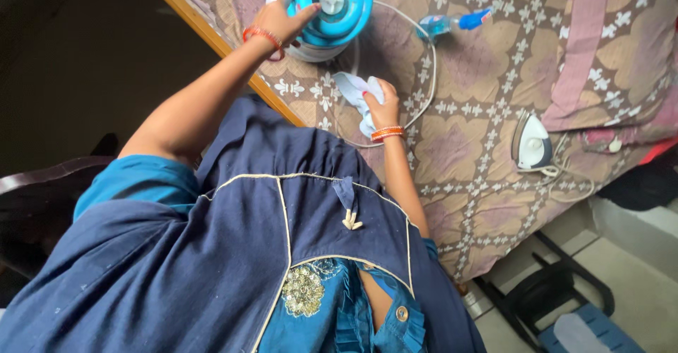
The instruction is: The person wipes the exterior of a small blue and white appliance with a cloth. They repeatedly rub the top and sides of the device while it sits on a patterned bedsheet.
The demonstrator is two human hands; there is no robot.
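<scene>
Cloth [360, 95] sits bunched in the closed right hand [381, 106], mid-frame; left hand [282, 18], fingers spread, braces the blue appliance [332, 7] at top. Best steady it firmly while wiping.

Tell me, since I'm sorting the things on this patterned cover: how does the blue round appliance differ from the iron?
The blue round appliance is blue and white and drum-shaped; the iron is white and grey, and pointed. The appliance lies at the cover's far end under the left hand, while the iron stands alone near the edge, untouched. The appliance looks larger than the iron. Both have white cords trailing over the patterned cover.
</scene>
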